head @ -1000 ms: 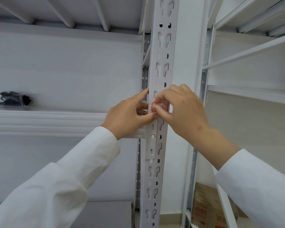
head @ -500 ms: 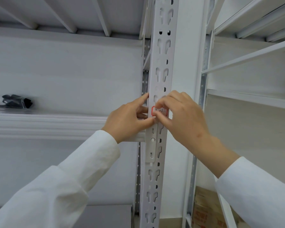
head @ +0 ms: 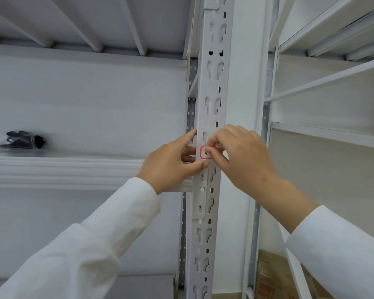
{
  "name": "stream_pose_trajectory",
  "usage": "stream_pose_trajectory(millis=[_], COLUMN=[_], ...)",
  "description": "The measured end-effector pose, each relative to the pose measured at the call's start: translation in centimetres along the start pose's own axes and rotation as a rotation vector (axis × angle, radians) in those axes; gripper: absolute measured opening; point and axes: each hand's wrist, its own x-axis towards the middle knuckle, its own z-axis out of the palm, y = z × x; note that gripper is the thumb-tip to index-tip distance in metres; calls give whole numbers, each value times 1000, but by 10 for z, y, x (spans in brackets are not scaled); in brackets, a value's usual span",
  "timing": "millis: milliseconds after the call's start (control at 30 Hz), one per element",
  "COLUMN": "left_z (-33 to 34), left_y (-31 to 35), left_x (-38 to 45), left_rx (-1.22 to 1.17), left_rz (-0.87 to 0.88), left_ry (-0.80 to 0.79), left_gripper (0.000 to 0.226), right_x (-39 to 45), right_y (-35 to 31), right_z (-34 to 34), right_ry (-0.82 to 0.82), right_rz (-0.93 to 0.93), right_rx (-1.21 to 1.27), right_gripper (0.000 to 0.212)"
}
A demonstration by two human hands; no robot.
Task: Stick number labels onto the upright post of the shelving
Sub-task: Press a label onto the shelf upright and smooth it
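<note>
Since the last frame I see the right hand (head: 242, 156) has slid rightward, uncovering more of the red-bordered label (head: 204, 152) on the white slotted post (head: 211, 100). Its curled fingertips press the label's right part flat against the post. The left hand (head: 171, 165), fingers extended, touches the post's left edge, thumb just below the label.
</note>
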Motion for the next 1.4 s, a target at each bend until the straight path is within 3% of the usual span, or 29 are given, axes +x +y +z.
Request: stream_pose_trajectory(millis=[333,467,800,1400], left_z=[1,2,0,0], left_y=[-2,-3,1,3], left_x=[1,1,-1,-3], left_rx=[23,20,8,-28], left_rz=[10,8,20,1], left_ry=[18,18,13,3], left_gripper=[72,72,65,68], right_x=[-4,1,12,7], right_y=[8,10,11,20], right_z=[4,4,1,2], right_ry=[138,93,-52,-49], right_rz=[-164,-161,-210,-277], right_rx=[-40,-29,-116,-69], right_gripper=[19,13,23,19])
